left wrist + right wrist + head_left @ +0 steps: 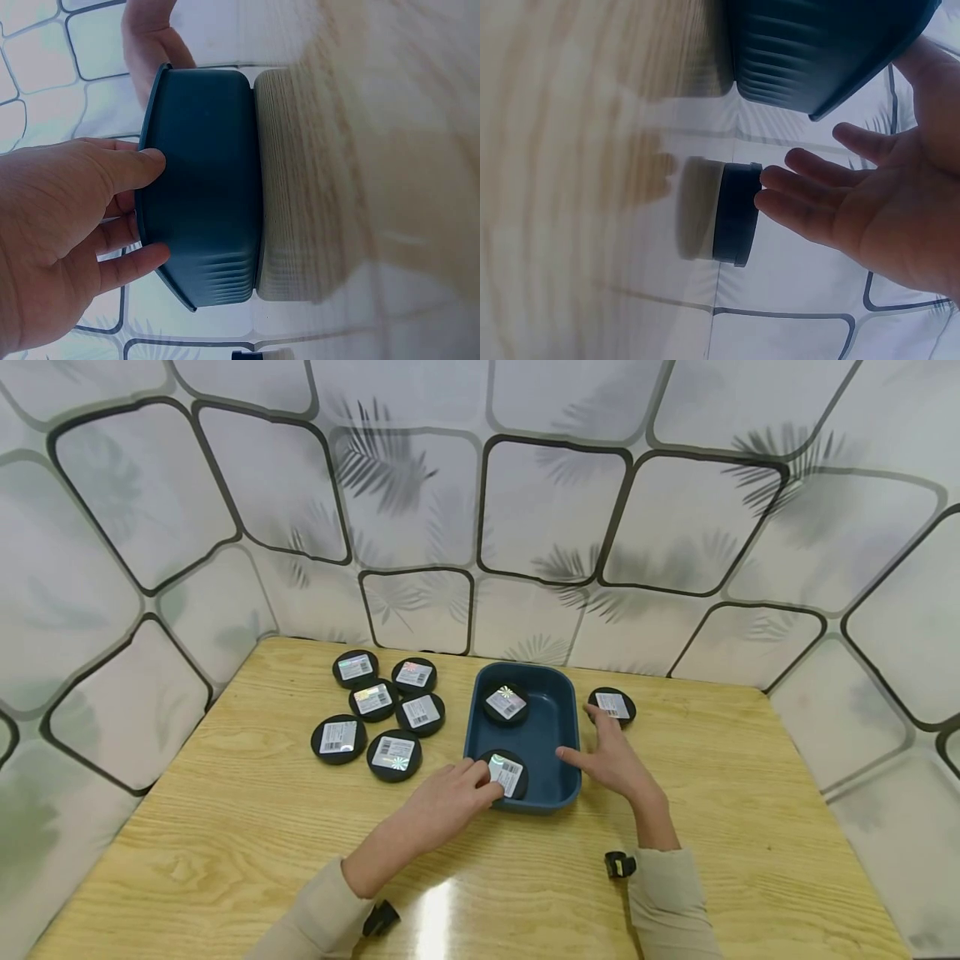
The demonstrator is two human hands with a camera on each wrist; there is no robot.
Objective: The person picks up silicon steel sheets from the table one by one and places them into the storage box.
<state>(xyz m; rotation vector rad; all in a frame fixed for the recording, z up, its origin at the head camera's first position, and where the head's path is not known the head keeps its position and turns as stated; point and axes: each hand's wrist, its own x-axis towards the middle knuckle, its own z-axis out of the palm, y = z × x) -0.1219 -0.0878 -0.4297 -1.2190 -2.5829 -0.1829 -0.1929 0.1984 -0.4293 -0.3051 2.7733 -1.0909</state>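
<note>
A blue tray (560,797) stands mid-table with two black labelled discs inside, one toward the back (506,704) and one toward the front (507,774). My left hand (450,802) grips its near left corner, curled fingers beside the front disc. In the left wrist view the thumb of my left hand (67,232) lies on the tray wall (202,180), some fingers hidden behind the rim. My right hand (618,760) is open right of the tray, a fingertip over another disc (613,703). From the right wrist, fingertips of that hand (877,202) meet the disc's edge (737,214).
Several black discs with pale labels lie in a loose group on the wooden table (247,827) left of the tray, among them one at the group's near side (394,755). A patterned curtain (420,493) hangs behind the table and along its sides.
</note>
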